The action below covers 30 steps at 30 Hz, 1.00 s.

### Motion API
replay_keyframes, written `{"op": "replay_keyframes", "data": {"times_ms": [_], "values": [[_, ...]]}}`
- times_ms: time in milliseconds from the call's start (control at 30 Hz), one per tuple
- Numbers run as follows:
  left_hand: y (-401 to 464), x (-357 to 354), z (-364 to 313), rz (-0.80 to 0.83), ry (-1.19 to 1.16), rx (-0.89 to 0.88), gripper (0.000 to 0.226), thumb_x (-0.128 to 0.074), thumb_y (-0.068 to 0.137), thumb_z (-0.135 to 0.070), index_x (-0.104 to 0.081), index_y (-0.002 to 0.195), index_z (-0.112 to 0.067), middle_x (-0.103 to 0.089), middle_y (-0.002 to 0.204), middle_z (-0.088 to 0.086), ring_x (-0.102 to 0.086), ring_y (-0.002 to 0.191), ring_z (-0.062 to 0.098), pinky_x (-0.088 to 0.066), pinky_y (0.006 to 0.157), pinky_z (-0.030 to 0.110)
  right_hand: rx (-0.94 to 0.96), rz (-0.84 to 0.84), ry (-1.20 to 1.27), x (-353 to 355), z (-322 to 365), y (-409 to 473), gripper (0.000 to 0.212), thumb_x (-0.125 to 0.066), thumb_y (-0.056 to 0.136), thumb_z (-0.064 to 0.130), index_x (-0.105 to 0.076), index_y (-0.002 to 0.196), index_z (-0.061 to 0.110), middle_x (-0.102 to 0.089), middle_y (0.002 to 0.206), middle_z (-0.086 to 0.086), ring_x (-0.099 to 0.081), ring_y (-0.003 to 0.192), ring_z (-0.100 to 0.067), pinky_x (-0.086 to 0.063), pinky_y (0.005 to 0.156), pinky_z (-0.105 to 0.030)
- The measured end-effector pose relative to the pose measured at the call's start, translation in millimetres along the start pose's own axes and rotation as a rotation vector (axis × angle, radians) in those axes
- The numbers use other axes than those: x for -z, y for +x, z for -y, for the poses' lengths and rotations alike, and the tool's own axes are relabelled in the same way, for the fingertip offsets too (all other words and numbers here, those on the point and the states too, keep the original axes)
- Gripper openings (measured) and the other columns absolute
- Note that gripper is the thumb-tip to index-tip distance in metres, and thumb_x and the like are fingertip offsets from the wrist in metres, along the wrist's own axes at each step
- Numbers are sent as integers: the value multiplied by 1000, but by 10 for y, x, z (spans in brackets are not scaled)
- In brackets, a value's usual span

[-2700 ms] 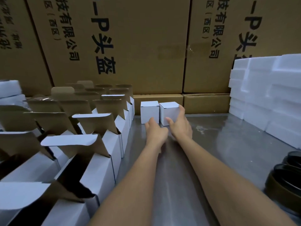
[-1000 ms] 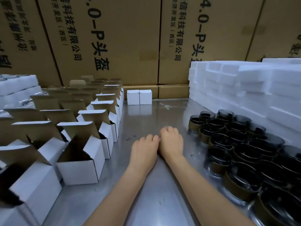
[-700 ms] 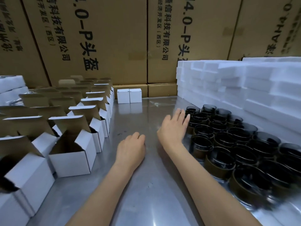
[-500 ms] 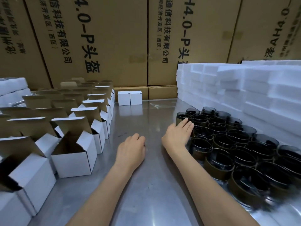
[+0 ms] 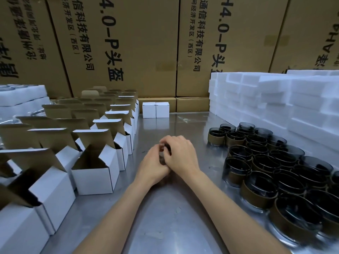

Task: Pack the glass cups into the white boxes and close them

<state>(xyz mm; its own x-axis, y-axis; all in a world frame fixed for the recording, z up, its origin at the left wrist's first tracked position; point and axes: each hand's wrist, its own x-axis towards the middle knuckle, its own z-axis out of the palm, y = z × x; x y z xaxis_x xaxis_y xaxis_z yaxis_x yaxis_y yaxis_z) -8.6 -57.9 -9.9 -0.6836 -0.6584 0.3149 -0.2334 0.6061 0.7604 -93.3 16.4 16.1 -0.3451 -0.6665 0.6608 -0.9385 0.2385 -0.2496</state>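
Item: one glass cup [image 5: 163, 154], dark and mostly hidden, now between our two hands at the middle of the table [image 5: 165, 208].

Change: half a second ago our right hand [image 5: 180, 155] lay at the near-left edge of the cup cluster [image 5: 271, 162], fingers extended, and our left hand [image 5: 153, 165] rested alone on the table left of that cluster. Now both hands are drawn together well left of the cluster, fingers curled round the small dark cup, the right hand over its top and right side, the left hand against its left side. We judge that one cup has been taken from the cluster.

Location, relative to the cluster: the held cup sits to the left, apart from it. The open white boxes [image 5: 95, 169] stand further left in rows, flaps up. Two closed white boxes [image 5: 155, 110] stand at the far side, touching each other. Foam blocks [image 5: 275, 99] are stacked behind the cluster.

Meaning for the task: we judge two boxes packed and a third cycle beginning; the cup next goes into the nearest open box.
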Motion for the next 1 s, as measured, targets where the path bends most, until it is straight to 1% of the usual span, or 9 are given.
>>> {"op": "replay_keyframes", "data": {"times_ms": [100, 167, 267, 367, 467, 633, 700, 800, 1000], "values": [[36, 0, 49, -78, -147, 51, 58, -69, 71, -22, -51, 126, -16, -62, 106, -2, -61, 89, 9, -50, 82, 24, -170, -34, 206, -52, -90, -40, 46, -63, 82, 30, -52, 126, 25, -52, 128, 7, -37, 122, -16, -37, 95, -29], [59, -7, 90, -93, -139, 45, 58, -73, 75, -16, -51, 129, -14, -61, 102, 0, -60, 90, 13, -49, 84, 27, -417, 111, 321, -72, -185, -57, 70, -69, 77, 40, -38, 138, 24, -37, 139, 1, -30, 129, -19, -34, 101, -31], [72, -15, 129, -79, -71, -15, 53, -75, 74, -17, -55, 122, -18, -55, 95, -3, -58, 91, 16, -48, 83, 27, -556, 244, 456, -118, -290, -73, 73, -76, 71, 41, -42, 133, 22, -49, 132, -2, -47, 124, -21, -41, 101, -35], [77, 2, 144, -103, -79, -36, 51, -81, 69, -19, -55, 113, -20, -49, 97, -3, -56, 84, 10, -45, 78, 21, -558, 213, 487, -112, -303, -99, 61, -79, 66, 45, -51, 117, 28, -59, 117, 7, -58, 107, -13, -47, 91, -33], [64, 31, 146, -58, -145, -28, 59, -85, 65, -18, -45, 109, -20, -54, 110, 1, -59, 94, 13, -49, 85, 29, -528, 226, 542, -76, -304, -128, 58, -84, 64, 41, -48, 109, 31, -58, 106, 16, -59, 97, -8, -48, 87, -32], [41, 102, 142, 47, -249, -74, 78, -85, 66, -6, -32, 121, -23, -46, 123, 1, -58, 103, 15, -46, 92, 25, -402, 199, 760, -3, -323, -168, 64, -83, 66, 2, -53, 120, 19, -60, 110, 11, -57, 97, 2, -39, 80, -2], [49, 126, 147, 46, -247, -102, 83, -82, 67, -1, -35, 130, -29, -43, 123, 3, -58, 99, 9, -46, 83, 12, -321, 217, 762, 12, -313, -168, 67, -77, 68, -6, -52, 126, 16, -58, 120, 5, -54, 111, -7, -37, 89, -4], [47, 121, 141, -7, -193, -147, 71, -82, 68, -3, -45, 121, -34, -40, 121, 5, -50, 98, -4, -40, 77, 1, -260, 224, 761, 13, -291, -173, 70, -71, 69, -11, -49, 130, 15, -57, 126, 3, -52, 118, -10, -37, 95, -8], [18, 109, 115, -122, -104, -219, 67, -87, 61, -11, -44, 106, -36, -49, 108, -7, -51, 93, -2, -42, 77, 10, -142, 177, 519, -51, -256, -202, 66, -69, 68, -1, -49, 123, 27, -55, 121, 16, -50, 118, -15, -43, 98, -37]]}}
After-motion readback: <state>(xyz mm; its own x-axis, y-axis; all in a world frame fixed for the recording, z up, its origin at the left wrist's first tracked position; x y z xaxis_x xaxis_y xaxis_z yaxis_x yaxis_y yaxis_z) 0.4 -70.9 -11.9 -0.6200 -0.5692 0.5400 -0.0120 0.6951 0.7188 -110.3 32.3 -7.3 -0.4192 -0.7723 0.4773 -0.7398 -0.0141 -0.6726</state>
